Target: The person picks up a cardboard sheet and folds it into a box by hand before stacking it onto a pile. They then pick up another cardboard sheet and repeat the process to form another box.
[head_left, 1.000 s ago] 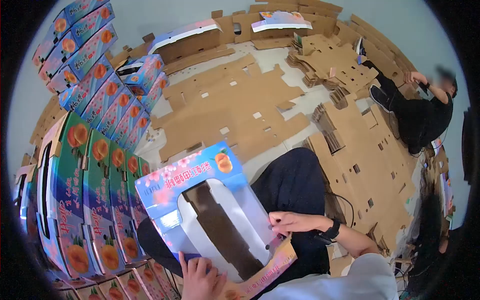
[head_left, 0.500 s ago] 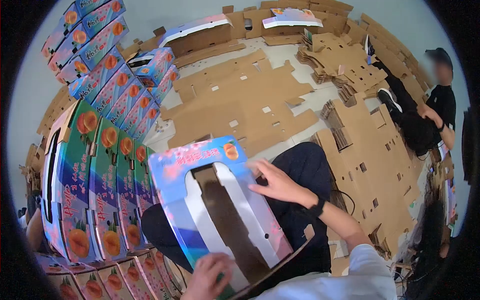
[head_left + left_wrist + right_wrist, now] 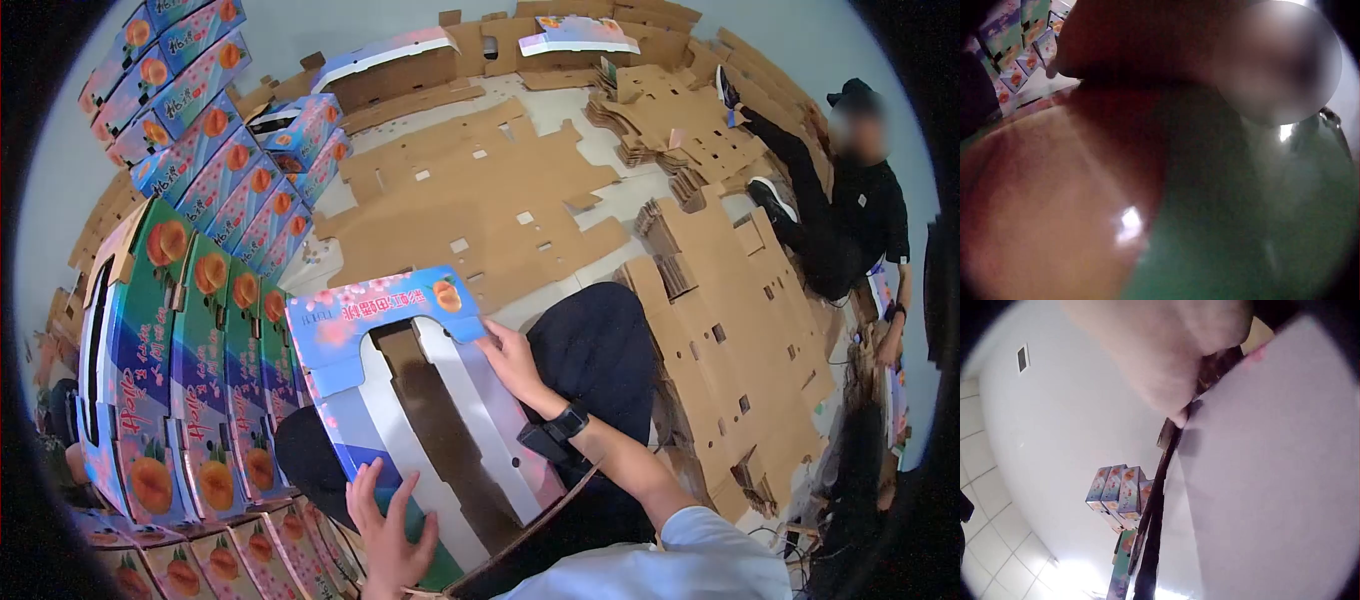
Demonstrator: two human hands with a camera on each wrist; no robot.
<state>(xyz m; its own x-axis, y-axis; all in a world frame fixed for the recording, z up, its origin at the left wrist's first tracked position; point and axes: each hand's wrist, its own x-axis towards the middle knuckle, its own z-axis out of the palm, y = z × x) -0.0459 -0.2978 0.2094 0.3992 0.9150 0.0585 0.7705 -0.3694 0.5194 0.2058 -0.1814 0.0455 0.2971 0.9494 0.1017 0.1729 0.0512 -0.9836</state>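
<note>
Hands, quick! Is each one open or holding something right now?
Left hand: open, spread on the box.
Right hand: at the box's edge; can't tell whether it's gripping.

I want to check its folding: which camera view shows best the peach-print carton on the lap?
The head view. It shows the peach-print carton nearly whole, with its opening and blue end panel. The left wrist view seems to show only dim, glossy print up close; the right wrist view, a cropped pale panel.
</note>
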